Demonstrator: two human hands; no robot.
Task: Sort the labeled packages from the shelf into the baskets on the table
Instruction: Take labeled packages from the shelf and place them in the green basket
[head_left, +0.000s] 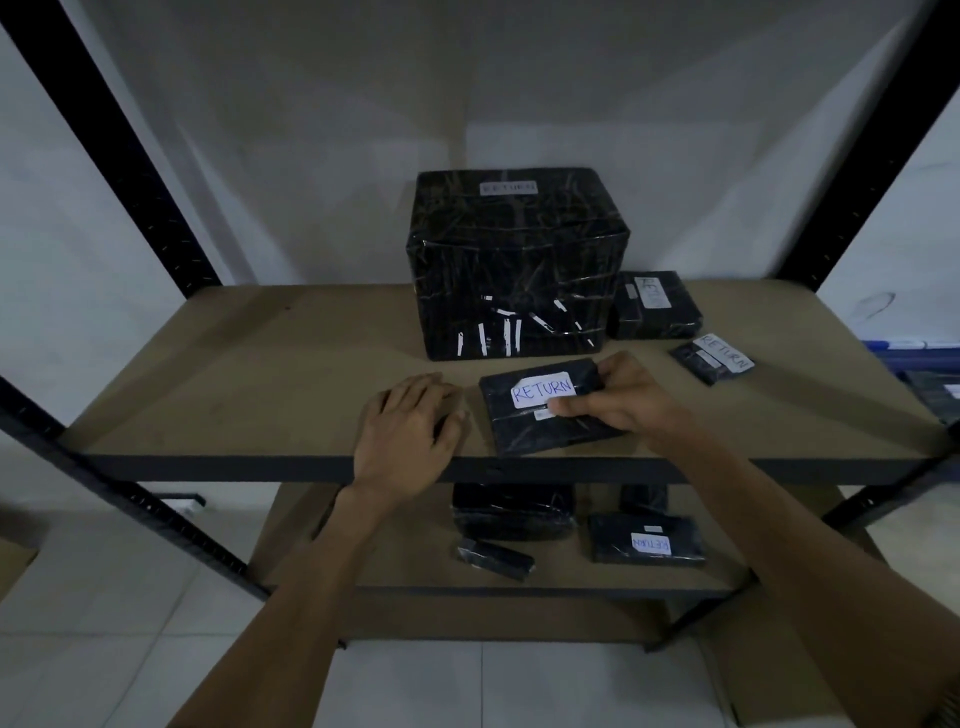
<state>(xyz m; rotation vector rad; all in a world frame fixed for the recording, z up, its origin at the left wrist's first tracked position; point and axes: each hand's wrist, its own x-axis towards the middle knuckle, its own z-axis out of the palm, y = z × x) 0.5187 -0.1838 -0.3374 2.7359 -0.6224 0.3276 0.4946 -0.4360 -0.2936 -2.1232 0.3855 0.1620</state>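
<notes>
right hand (618, 400) pinches the flat black package (545, 415) at its right edge, the thumb on top near the white label (543, 389) and the other fingers curled around the far side. the label reads "return" in blue letters. this package lies on the brown shelf board (234, 374), close to the front edge, a little turned.

left hand (410, 431) rests palm down on the same board at 9 o'clock from the package, just beside it. its fingers are loosely bent and hold nothing; i cannot tell if they touch the package.

at 12 o'clock from the held package stands a large black wrapped box (514, 260), with a pale "return" label on its top. at 1 o'clock, touching the right side of the box, lies a small black parcel (657, 306) with a white label. at 3 o'clock, apart from the others, lies a thin black packet (711, 358), also marked "return".

at 6 o'clock is the lower shelf (405, 566). it carries a bulky black bundle (514, 512), a narrow black packet (496, 558) before it, and at the right a flat labeled package (647, 540) with one more dark parcel (644, 499) behind. black metal posts (119, 150) frame the shelf on both sides.
</notes>
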